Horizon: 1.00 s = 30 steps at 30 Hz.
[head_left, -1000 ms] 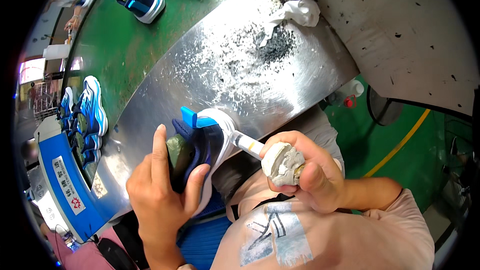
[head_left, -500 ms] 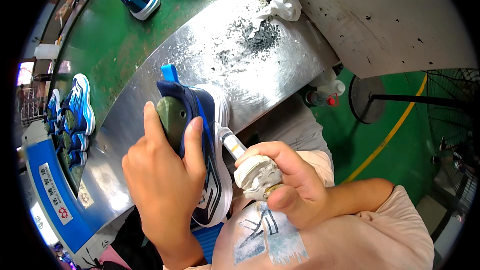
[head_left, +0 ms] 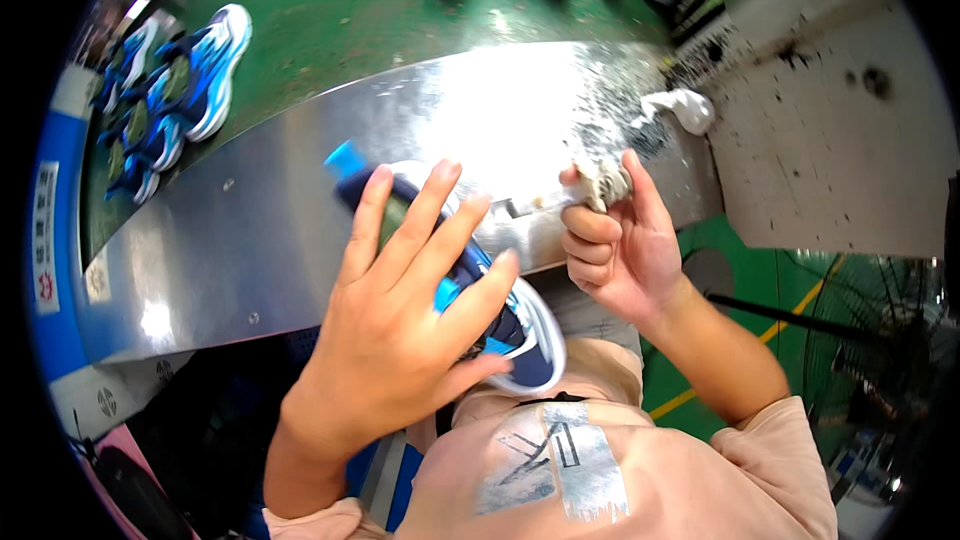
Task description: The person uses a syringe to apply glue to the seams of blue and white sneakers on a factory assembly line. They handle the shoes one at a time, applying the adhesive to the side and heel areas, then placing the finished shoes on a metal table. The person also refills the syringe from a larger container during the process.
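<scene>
We see smooth, glossy metal in the table (head_left: 285, 230), rough dark crumbs (head_left: 652, 140) on it, and a crumpled white wad (head_left: 692, 110), paper or cloth, we cannot tell. The shoe (head_left: 522, 365) looks cloth-like, its sole (head_left: 549, 325) smooth; our shirt (head_left: 690, 470) is matt cloth.

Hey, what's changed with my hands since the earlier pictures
Your right hand moved forward over the metal worktop, still holding the wrapped tool. Your left hand went from gripping the shoe to spreading its fingers over it; contact is unclear. The white rag still lies on the worktop.
</scene>
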Tool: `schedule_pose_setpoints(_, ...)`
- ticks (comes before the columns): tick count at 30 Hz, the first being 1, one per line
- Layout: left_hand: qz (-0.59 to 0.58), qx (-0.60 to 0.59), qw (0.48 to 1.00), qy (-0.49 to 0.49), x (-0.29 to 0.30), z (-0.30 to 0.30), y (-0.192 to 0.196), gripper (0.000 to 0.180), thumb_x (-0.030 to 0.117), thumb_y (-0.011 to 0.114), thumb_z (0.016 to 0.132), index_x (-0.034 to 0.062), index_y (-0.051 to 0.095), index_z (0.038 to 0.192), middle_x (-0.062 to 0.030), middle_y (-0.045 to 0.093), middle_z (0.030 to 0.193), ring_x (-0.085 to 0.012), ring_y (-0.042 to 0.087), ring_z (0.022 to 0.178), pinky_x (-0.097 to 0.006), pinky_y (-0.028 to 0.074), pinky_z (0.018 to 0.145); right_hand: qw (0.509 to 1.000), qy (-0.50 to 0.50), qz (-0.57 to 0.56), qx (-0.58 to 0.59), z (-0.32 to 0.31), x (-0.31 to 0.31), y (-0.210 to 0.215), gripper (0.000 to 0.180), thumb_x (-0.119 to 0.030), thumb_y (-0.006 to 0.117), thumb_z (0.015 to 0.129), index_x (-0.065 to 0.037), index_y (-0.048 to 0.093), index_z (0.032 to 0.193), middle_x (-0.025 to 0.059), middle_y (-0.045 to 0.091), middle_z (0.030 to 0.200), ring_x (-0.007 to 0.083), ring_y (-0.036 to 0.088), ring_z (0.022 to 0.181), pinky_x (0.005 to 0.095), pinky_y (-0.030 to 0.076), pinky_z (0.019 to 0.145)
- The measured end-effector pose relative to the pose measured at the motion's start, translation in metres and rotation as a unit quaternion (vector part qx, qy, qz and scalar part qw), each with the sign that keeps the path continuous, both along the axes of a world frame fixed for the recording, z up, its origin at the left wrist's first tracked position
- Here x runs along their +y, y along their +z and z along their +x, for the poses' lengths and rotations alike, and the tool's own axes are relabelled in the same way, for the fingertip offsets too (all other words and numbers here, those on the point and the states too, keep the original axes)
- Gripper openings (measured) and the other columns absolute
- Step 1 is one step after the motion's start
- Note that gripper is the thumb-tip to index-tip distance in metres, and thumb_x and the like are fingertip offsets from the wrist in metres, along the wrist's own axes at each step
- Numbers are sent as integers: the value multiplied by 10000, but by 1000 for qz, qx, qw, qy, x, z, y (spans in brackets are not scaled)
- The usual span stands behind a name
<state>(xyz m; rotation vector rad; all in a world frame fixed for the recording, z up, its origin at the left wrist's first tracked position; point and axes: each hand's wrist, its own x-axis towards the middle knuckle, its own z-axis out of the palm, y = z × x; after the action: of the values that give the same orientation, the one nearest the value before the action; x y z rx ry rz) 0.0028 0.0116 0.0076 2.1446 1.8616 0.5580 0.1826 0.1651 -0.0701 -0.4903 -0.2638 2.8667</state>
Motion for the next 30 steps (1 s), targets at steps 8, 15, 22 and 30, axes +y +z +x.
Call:
schedule_pose_setpoints(8, 241, 83, 953, 165, -67, -2, -54, 207, 94, 626, 823, 152, 552, 1008, -71, 668, 994, -254, 668, 942, -366, 486, 849, 893, 293, 296, -170, -92, -4, 85, 699, -689, 246, 923, -64, 471, 1144, -59, 332, 559, 47, 249, 472, 208, 180, 416)
schedule_pose_setpoints(15, 218, 111, 943, 225, -86, 17, -69, 245, 201, 643, 859, 248, 522, 1067, 30, 642, 1068, -164, 607, 1093, -341, 386, 1017, 866, 284, 381, -155, -75, -9, 102, 788, -659, 465, 876, 87, 443, 1129, 32, 484, 729, 56, 385, 520, 194, 305, 479)
schedule_pose_setpoints(22, 215, 144, 937, 233, -101, 26, -82, 414, 311, 741, 814, 269, 466, 1120, 35, 613, 1104, -166, 601, 1090, -370, 382, 1010, 855, 324, 372, -159, -30, 10, 103, 832, -654, 548, 826, 44, 459, 1271, 93, 556, 1127, 121, 523, 962, 249, 418, 787)
schedule_pose_setpoints(30, 214, 182, 926, 253, -100, 31, -87, 492, 369, 744, 804, 239, 401, 1133, -9, 564, 1133, -209, 563, 1149, -421, 383, 1040, 872, 266, 390, -130, 27, 15, 103, 844, -652, 547, 819, 84, 474, 1225, 100, 575, 1093, 133, 561, 977, 261, 439, 837)
